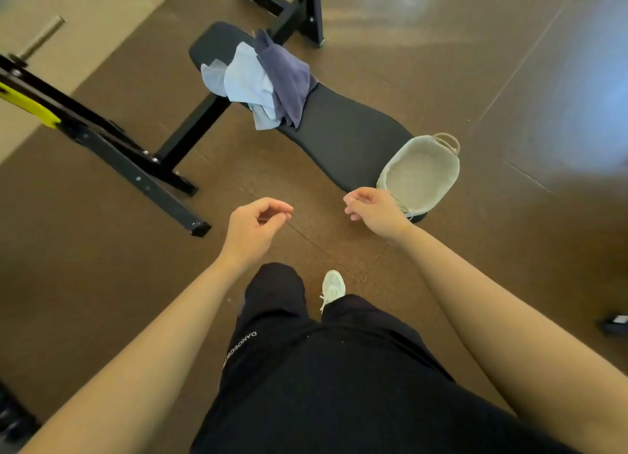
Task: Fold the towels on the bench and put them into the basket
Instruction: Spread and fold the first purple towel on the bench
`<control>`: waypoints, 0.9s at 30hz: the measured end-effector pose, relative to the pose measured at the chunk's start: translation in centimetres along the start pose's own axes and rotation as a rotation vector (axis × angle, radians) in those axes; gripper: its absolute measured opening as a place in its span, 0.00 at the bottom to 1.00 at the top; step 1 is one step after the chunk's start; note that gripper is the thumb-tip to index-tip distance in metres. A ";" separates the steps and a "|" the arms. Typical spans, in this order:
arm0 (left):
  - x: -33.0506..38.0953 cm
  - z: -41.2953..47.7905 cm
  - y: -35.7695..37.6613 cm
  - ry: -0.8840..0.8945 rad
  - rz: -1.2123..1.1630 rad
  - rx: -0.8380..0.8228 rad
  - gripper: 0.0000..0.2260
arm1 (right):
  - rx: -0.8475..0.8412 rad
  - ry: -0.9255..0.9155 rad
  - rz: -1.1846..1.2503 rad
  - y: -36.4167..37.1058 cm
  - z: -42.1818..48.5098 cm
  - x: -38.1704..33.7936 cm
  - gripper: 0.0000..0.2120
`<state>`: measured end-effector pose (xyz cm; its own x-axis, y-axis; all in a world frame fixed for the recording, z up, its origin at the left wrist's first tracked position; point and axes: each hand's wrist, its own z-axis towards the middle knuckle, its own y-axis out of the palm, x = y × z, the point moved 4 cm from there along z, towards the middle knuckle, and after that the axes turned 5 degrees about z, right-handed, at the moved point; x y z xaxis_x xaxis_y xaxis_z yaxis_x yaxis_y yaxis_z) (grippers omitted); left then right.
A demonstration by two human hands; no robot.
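A black padded bench (346, 137) runs from upper left to lower right. Crumpled towels lie heaped on its far half: a dark blue towel (287, 76) on top, a light blue towel (246, 80) beside it, hanging over the left edge. A pale woven basket (421, 173) with rope handles stands empty on the bench's near end. My left hand (255, 229) hovers over the floor short of the bench, fingers loosely curled, holding nothing. My right hand (377, 212) is held just left of the basket, fingers also loosely curled and empty.
A black steel rack frame (136, 168) with a yellow part (30, 107) stands on the left, its foot reaching toward me. Another black upright (307, 8) stands behind the bench. Brown rubber floor lies between me and the bench. My legs and a white shoe (333, 289) are below.
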<state>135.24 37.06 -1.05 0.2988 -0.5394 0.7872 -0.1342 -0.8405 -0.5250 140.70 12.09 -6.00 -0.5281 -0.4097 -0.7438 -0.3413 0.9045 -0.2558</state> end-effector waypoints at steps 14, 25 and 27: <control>3.7 34.8 -9.2 0.076 0.030 -0.207 0.11 | 0.242 0.149 0.194 -3.4 23.8 -15.2 0.09; -0.1 54.2 -9.5 -0.139 0.138 -0.346 0.06 | 0.250 0.191 0.236 -3.6 38.1 -20.3 0.11; -1.8 56.4 -8.8 -0.158 0.207 -0.406 0.06 | 0.199 0.183 0.212 -2.5 41.6 -19.9 0.10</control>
<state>189.21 48.28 -16.10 0.3626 -0.7098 0.6039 -0.5545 -0.6851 -0.4723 184.39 22.95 -16.28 -0.7082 -0.2083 -0.6746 -0.0602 0.9698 -0.2362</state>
